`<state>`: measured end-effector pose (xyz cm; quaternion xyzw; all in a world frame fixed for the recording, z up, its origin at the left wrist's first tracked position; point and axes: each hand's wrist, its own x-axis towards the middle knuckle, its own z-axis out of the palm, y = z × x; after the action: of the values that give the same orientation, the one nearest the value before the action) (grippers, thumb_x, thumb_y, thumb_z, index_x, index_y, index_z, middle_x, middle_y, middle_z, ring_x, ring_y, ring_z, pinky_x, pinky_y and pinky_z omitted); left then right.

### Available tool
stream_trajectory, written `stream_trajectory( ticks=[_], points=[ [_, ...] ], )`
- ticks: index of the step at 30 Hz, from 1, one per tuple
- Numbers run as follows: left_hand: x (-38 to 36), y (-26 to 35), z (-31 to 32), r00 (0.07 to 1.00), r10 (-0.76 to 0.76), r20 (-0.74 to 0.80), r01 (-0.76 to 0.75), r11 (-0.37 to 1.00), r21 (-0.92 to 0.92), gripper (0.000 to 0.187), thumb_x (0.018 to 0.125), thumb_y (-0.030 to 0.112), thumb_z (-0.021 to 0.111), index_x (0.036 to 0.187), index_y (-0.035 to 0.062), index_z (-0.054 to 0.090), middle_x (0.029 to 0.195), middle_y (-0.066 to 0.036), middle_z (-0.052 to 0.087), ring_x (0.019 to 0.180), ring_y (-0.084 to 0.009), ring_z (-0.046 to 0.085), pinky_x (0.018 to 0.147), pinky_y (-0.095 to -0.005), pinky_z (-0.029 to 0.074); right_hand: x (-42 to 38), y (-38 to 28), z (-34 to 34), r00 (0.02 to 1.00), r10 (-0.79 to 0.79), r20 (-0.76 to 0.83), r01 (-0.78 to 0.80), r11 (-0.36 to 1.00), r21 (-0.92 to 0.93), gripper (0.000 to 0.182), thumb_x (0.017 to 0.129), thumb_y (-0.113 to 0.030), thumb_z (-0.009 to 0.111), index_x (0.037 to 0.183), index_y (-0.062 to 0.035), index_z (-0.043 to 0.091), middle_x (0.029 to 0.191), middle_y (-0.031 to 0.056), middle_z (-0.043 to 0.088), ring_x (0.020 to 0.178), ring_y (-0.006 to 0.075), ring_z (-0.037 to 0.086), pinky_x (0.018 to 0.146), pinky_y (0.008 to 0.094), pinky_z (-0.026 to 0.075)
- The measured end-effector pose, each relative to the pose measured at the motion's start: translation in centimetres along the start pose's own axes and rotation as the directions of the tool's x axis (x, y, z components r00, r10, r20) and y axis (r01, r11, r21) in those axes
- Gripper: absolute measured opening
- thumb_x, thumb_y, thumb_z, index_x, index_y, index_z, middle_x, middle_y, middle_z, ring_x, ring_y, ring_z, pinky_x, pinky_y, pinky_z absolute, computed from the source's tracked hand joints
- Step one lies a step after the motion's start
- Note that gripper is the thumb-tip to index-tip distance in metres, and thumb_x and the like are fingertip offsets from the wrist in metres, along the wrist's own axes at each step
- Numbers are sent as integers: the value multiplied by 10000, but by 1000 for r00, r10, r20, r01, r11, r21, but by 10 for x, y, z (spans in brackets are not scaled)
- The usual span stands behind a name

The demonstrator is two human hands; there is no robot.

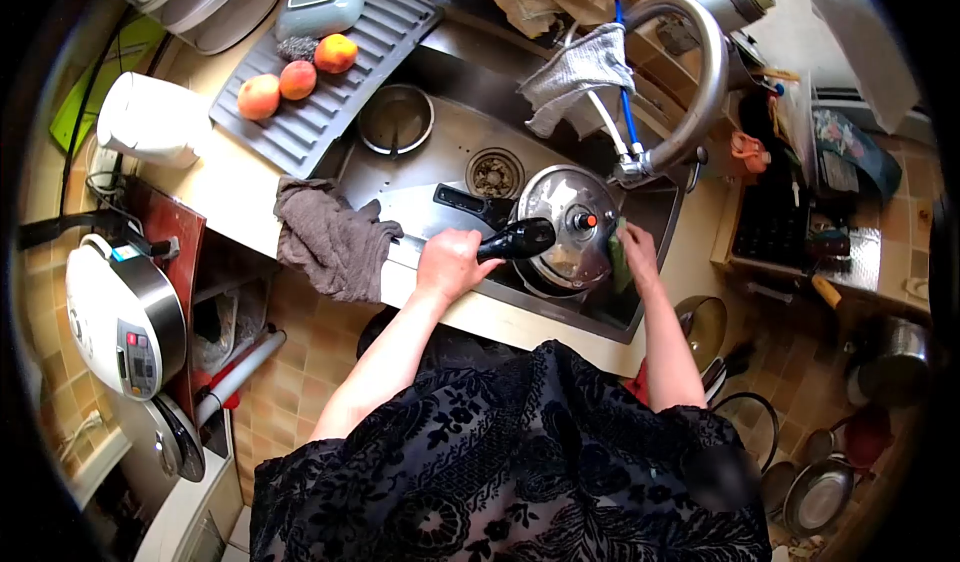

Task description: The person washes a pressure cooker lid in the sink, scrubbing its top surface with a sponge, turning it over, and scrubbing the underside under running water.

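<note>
The pot (548, 190), shiny steel with a red-tipped black knob (583, 221), sat just beside the drain (495, 174). The left hand (453, 263) gripped its black handle (522, 239); the right hand (638, 248), fingers curled, held what seemed a green cloth (619, 260) at the side away from the drain.

This is a home kitchen: a pressure cooker (550, 194) sits in the steel sink (460, 139). Left of the sink lies a drainer (330, 102) with fruit (259, 97), right of it metal cookware (818, 497)
</note>
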<state>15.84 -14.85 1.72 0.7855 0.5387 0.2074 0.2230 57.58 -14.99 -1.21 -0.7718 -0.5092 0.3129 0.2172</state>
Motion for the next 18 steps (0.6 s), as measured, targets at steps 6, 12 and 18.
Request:
stream_trajectory(
  ticks=[6, 12, 18],
  points=[
    [1, 4, 1, 1000, -16, -5, 16, 1000, -2, 428, 710, 423, 886, 778, 83, 634, 729, -129, 675, 730, -355, 678, 657, -473, 546, -93, -44, 44, 961, 145, -235, -203, 948, -244, 760, 837, -464, 786, 1396, 14, 594, 1338, 276, 528, 1234, 422, 508, 1086, 480, 418],
    [4, 6, 0, 999, 43, -8, -43, 998, 35, 414, 711, 407, 889, 782, 87, 635, 726, -120, 673, 738, -343, 681, 667, -459, 550, -134, -143, 88, 956, -75, -285, -52, 910, -412, 574, 825, -47, 694, 1373, 22, 540, 1324, 211, 511, 1273, 395, 456, 1049, 509, 417],
    [5, 7, 0, 999, 54, -2, -54, 997, 51, 434, 729, 447, 879, 801, 74, 668, 721, -138, 677, 715, -353, 675, 647, -467, 531, -133, -143, 82, 964, -192, -183, 88, 882, -463, 388, 917, 51, 551, 1291, -1, 640, 1244, 183, 598, 1246, 324, 530, 1066, 461, 449]
  ],
)
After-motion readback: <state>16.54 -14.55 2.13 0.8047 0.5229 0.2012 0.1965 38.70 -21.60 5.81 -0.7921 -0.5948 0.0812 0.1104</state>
